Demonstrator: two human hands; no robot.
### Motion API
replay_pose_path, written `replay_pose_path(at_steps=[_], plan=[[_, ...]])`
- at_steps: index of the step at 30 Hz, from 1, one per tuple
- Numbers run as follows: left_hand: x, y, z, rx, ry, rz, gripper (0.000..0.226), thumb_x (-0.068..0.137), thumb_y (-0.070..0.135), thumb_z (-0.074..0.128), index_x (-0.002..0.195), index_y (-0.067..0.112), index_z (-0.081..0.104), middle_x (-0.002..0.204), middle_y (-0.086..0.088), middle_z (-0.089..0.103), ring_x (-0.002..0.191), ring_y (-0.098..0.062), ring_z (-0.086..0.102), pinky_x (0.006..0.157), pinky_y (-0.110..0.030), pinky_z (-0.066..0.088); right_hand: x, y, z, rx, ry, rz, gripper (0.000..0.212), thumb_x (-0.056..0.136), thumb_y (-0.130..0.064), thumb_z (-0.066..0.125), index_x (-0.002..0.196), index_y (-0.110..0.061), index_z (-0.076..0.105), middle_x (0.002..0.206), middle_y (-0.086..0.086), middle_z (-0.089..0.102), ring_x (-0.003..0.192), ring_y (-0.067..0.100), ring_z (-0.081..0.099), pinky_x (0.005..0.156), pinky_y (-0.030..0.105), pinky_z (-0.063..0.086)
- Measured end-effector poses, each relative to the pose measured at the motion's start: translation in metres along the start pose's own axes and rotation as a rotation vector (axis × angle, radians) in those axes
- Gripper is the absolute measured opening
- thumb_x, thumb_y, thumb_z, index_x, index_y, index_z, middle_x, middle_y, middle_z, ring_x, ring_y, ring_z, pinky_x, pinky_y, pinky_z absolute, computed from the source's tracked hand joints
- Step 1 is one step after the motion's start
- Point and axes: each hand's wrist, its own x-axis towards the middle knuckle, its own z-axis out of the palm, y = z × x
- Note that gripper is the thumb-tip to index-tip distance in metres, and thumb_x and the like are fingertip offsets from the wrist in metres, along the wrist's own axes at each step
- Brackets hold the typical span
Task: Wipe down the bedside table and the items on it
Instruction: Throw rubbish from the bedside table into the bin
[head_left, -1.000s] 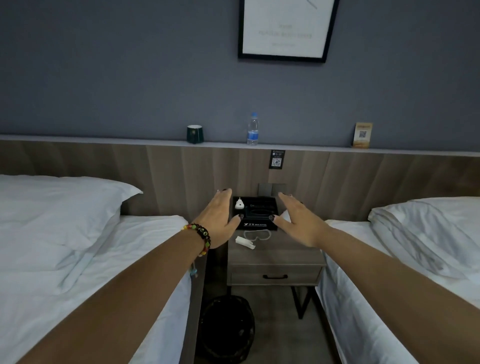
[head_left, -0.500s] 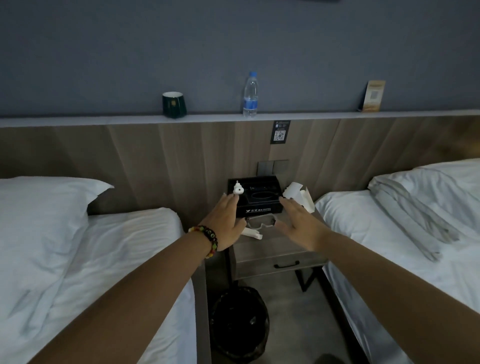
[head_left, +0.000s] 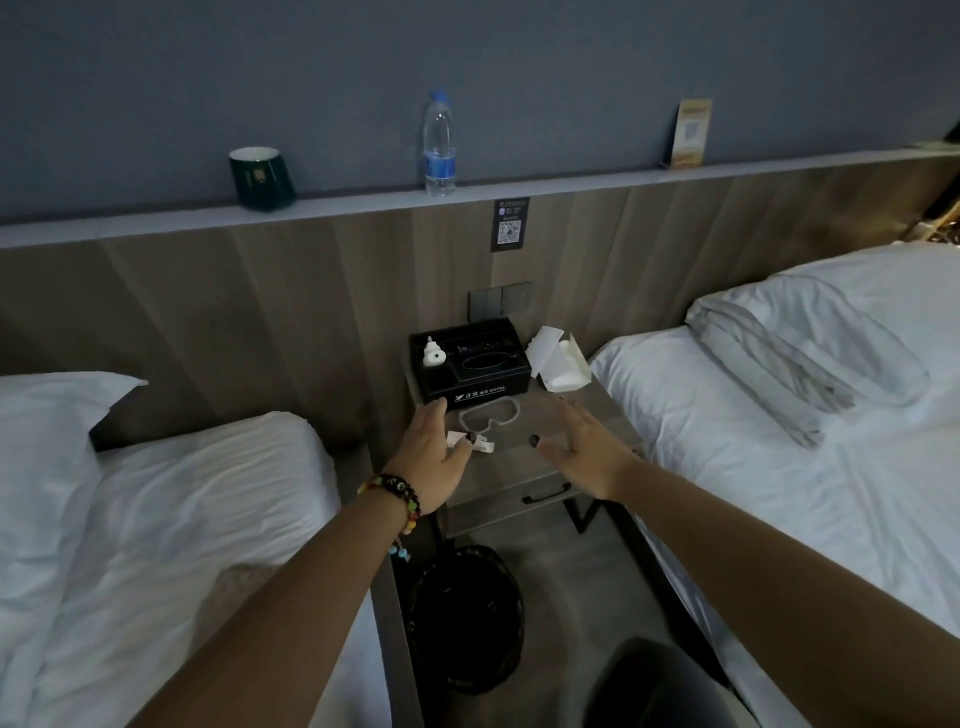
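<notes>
Head view, hands: both held out over the bedside table (head_left: 582, 431), fingers straight and spread, nothing in either one.
Left hand (head_left: 434, 457): hangs over the table's front left corner, fingertips just short of the black tray (head_left: 470, 364); a beaded bracelet (head_left: 397, 499) circles the wrist.
Right hand (head_left: 587, 449): hangs over the table's front middle, apart from every item.
Change: half a second ago the hands framed the tray's front; now they sit lower and nearer the front edge, and the table looks larger and closer, the wall picture gone from sight.
On the table, counted: one black tray at the back holding one small white bottle (head_left: 434, 356); one clear goggle-shaped piece (head_left: 488, 413) in front of it; one white strip (head_left: 480, 444) partly under the left thumb; one folded white paper (head_left: 558, 361) at the back right.
Ledge above, counted: one dark mug (head_left: 262, 179), one water bottle (head_left: 440, 145), one card (head_left: 691, 135).
Around: two white beds, one on each side; one black bin (head_left: 465, 618) on the floor below.
</notes>
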Motion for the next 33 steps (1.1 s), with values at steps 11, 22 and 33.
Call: replay_pose_path(at_steps=[11,22,33], plan=[[0.050,0.048,0.038,0.088,-0.061,0.072,0.066,0.100,0.034,0.039,0.152,0.011,0.006,0.161,-0.004,0.002,0.148,-0.016,-0.001,0.118,-0.031,0.008,0.008,0.084,-0.045,-0.100,0.008,0.096,0.075,0.091,-0.053,0.043,0.152,-0.017,0.016,0.157,0.007,0.022,0.145,0.025,0.019,0.116,0.044,0.024],[0.194,0.112,0.118,-0.020,-0.031,-0.116,0.068,0.097,0.043,0.038,0.153,0.018,0.008,0.160,-0.006,0.015,0.145,-0.020,0.019,0.117,-0.040,0.022,0.131,0.210,-0.123,-0.109,-0.018,0.046,0.069,0.099,-0.043,0.042,0.153,-0.014,0.010,0.161,0.004,0.010,0.149,0.018,0.004,0.118,0.031,0.008],[0.312,0.108,0.175,-0.065,0.043,-0.331,0.065,0.101,0.033,0.040,0.152,0.011,0.008,0.160,-0.005,0.008,0.148,-0.019,0.006,0.119,-0.036,0.015,0.292,0.304,-0.102,0.042,-0.263,0.031,0.069,0.090,-0.053,0.050,0.148,-0.022,0.026,0.145,0.003,0.038,0.122,0.029,0.049,0.100,0.047,0.046]])
